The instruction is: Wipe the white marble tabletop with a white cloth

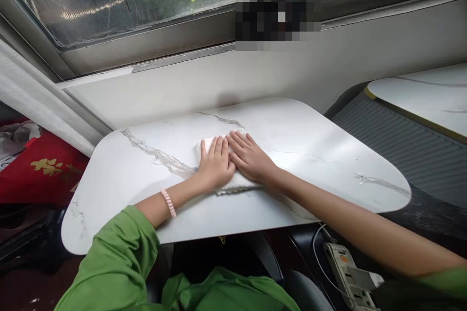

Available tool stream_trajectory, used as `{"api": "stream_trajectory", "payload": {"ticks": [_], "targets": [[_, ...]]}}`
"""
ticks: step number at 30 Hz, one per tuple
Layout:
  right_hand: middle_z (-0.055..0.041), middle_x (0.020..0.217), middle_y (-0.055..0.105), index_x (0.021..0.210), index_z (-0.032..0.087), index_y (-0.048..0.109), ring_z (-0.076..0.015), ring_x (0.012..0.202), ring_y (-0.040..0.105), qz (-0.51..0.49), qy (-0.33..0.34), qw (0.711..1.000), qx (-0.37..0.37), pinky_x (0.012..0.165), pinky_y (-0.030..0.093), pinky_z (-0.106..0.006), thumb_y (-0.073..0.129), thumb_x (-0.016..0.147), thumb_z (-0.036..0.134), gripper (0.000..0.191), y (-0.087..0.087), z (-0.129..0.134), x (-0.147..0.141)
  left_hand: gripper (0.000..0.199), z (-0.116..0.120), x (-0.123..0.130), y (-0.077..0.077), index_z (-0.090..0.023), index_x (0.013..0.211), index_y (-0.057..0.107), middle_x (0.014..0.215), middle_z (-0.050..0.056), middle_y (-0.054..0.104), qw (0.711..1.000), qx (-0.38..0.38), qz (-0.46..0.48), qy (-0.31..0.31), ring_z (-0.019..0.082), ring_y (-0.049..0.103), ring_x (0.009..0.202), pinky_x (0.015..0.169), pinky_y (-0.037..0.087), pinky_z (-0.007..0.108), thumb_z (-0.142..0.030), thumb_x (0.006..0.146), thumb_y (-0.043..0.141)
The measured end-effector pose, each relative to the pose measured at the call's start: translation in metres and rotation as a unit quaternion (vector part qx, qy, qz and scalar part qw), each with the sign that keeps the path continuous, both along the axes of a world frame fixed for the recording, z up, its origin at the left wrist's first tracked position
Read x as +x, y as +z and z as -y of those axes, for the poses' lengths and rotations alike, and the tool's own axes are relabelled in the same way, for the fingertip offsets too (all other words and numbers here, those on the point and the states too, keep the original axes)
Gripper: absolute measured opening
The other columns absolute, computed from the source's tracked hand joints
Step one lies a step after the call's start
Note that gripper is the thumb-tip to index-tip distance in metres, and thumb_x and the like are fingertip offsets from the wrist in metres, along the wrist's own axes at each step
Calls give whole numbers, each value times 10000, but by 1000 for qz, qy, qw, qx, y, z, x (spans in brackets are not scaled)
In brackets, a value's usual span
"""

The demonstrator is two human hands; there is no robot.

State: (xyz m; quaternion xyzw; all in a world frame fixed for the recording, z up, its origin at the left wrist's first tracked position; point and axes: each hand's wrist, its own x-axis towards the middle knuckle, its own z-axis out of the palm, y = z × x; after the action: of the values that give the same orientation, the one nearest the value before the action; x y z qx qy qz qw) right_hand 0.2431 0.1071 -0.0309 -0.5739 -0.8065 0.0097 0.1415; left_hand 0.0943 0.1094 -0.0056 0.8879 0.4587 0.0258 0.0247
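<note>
White cloth (239,183), apparently folded, lying near the middle of the marble-patterned bench (328,175), beneath the left hand (216,165) and right hand (251,158). Its near edge might ruck or curl under if the palms bore down unevenly; a hard push could skid it across the smooth top. Both hands are unclenched, pressed down side by side, fingers extended away from the body; the forearms converge.

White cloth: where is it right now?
In the head view, the white cloth lies mid-table on the marbled tabletop, under the left hand and right hand.
</note>
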Motion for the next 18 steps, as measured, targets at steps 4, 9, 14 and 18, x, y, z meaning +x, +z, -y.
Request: {"api": "stream_trajectory", "payload": {"ticks": [4,9,14,18], "targets": [[-182,1499,360,1435,34,366,-295,1400,292,11,-8,1000,25,1127,240,-496,248,930,281,574,1,-49,-9,578,-48,-3,-3,-43,1470,251,1554,144,232,1000,19,5,10,242,170,1446,1172,63,535,-275,940,262],[-186,1469,412,1407,11,402,-303,1376,333,18,-30,998,47,1126,234,-489,250,917,250,567,0,-100,-17,572,-100,-7,-1,-59,1469,262,1550,141,248,1000,24,0,7,233,195,1439,1171,67,521,-253,931,272],[-223,1426,452,1365,-43,429,-315,1348,366,0,-50,997,57,1111,261,-473,244,902,217,562,-6,-141,-18,562,-138,-6,2,-77,1471,260,1544,126,277,1000,28,1,0,217,222,1429,1175,81,487,-258,940,280],[-215,1390,495,1334,-13,471,-322,1313,402,-31,-61,994,81,1085,293,-494,260,888,200,537,-9,-158,-19,557,-156,-6,2,-86,1472,264,1541,115,290,999,35,2,-3,209,233,1424,1179,82,464,-266,946,294]]}}
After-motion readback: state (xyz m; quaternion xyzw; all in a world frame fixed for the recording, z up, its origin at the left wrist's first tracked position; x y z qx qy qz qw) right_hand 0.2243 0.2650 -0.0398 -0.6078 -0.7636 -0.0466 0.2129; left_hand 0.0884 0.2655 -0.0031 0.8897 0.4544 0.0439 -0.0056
